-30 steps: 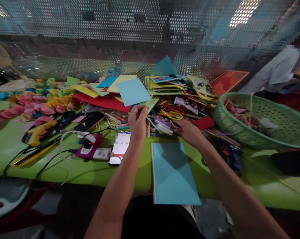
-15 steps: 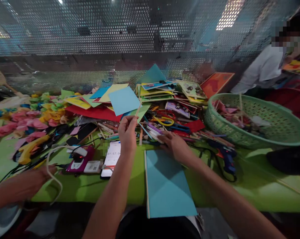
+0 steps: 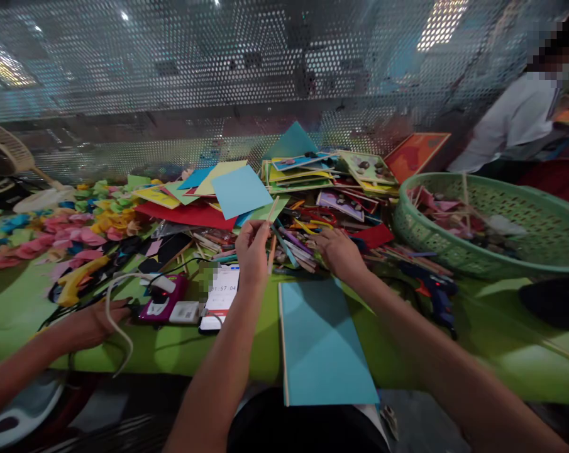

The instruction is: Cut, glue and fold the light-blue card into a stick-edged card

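My left hand [image 3: 253,255] pinches a thin wooden stick [image 3: 273,209], its tip pointing up over the pile. My right hand [image 3: 341,253] reaches over the heap of craft supplies with fingers spread; no held item shows. Close to its fingertips lie yellow-handled scissors [image 3: 311,224] and several pens [image 3: 297,248]. In front of me a blue card [image 3: 322,343] lies at the table's near edge, a wooden strip [image 3: 284,352] along its left side. Beyond my left hand, a light blue sheet [image 3: 241,190] rests on other coloured papers.
A green plastic basket [image 3: 482,251] with scraps stands at right, near a blue glue gun [image 3: 437,289]. Left are a phone [image 3: 221,292], a purple power strip [image 3: 164,302], a yellow glue gun [image 3: 77,286] and another person's hand [image 3: 93,324]. A person in white [image 3: 510,126] is at far right.
My right hand has shifted from the pens slightly up toward the yellow-handled scissors. My left hand still holds the stick. The whole view has shifted slightly.
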`<state>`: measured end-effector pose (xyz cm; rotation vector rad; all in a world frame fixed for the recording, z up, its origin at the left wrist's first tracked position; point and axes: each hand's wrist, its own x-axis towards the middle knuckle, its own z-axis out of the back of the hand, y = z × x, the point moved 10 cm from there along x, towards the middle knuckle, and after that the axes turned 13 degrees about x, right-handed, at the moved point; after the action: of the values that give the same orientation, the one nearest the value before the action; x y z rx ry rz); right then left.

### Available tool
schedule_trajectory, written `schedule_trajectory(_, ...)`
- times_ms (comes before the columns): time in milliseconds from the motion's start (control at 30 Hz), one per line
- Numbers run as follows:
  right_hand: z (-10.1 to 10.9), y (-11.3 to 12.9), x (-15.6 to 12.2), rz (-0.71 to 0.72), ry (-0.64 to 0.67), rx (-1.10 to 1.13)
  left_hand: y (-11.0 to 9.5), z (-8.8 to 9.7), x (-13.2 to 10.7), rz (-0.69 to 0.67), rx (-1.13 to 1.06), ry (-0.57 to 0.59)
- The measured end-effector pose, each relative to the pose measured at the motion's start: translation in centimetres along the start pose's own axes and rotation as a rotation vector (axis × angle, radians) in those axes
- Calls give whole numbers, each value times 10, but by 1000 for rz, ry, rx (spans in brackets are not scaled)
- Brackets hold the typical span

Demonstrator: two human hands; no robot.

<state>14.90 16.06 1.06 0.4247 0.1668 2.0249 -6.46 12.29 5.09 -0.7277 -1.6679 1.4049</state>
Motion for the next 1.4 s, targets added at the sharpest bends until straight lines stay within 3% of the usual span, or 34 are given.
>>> schedule_trajectory(300,-13,45,73,23,-1,-207,19,-22,-1,79,-106,134)
schedule_trajectory(400,-21,53,78,74,23,-233,36,-35,-4,165,-134,198)
schedule_trajectory(533,-25,52,76,16,5,-277,57,-45,-9,288,-178,238)
schedule_trajectory(833,-18,38,84,-3,63,-255,72,-41,-11,440,-227,237)
schedule_trajectory(1000,0,34,93,0,58,-183,73,-43,-12,458,-219,256)
schedule_trajectory(1233,53,28,116,-82,-67,-17,81,-42,-9,440,-191,227)
schedule_trajectory(1400,75,10,110,-130,-119,212,81,-42,-9,437,-196,234)
